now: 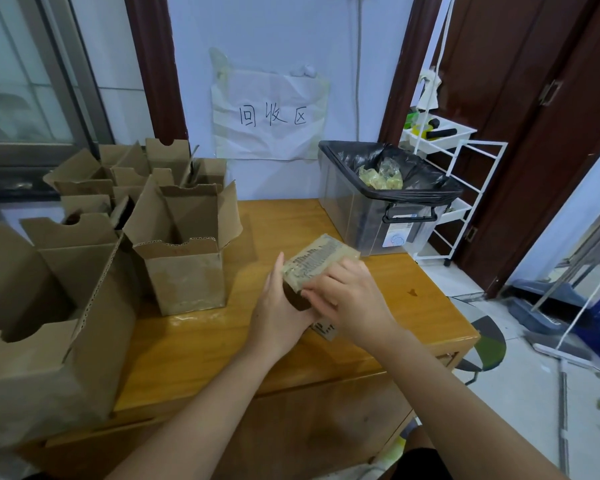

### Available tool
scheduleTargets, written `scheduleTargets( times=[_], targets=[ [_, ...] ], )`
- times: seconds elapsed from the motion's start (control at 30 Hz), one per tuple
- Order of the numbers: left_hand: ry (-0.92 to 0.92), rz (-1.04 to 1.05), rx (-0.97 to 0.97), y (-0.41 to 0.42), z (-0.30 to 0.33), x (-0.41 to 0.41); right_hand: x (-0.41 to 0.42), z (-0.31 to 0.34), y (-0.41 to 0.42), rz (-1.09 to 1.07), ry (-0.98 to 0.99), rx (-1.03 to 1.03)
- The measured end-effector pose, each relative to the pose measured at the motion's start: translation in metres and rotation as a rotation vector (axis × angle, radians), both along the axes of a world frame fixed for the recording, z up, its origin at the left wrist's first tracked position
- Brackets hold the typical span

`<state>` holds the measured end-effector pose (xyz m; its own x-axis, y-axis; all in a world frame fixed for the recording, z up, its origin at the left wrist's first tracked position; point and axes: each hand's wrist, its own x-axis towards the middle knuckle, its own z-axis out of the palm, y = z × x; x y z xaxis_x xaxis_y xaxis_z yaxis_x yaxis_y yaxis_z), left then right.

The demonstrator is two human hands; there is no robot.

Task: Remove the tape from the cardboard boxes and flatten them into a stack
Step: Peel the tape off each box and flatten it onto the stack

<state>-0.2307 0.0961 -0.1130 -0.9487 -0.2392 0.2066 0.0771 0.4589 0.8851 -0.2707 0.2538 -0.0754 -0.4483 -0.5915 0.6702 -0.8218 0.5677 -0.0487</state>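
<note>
Small tape-covered brown cardboard box (317,263) held above the yellow wooden desk (201,344): left hand (279,306) curled round its near end to steady it, right hand (349,292) with fingertips (314,292) pinching at the tape edge (likely starting a peel). Opened boxes (184,244) crowded left; clear black-lined bin (378,216) ahead for scraps.

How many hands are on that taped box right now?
2. The left hand holds the taped box from its left side, and the right hand lies over its near right end, fingertips at the tape. The fingers behind the box are hidden.
</note>
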Motion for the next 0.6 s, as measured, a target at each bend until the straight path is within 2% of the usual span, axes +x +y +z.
scheduleTargets(
  times=[0.2, 0.33, 0.6],
  targets=[
    [-0.06, -0.145, 0.068, -0.024, -0.003, -0.014, -0.011, 0.027, 0.014, 0.115, -0.408, 0.077],
    [-0.057, -0.192, 0.097, -0.032, -0.003, -0.014, -0.018, 0.03, 0.007, 0.201, -0.35, 0.056],
    [-0.039, -0.199, 0.103, -0.036, -0.005, -0.017, -0.016, 0.023, -0.002, 0.137, -0.365, 0.075]
  ],
)
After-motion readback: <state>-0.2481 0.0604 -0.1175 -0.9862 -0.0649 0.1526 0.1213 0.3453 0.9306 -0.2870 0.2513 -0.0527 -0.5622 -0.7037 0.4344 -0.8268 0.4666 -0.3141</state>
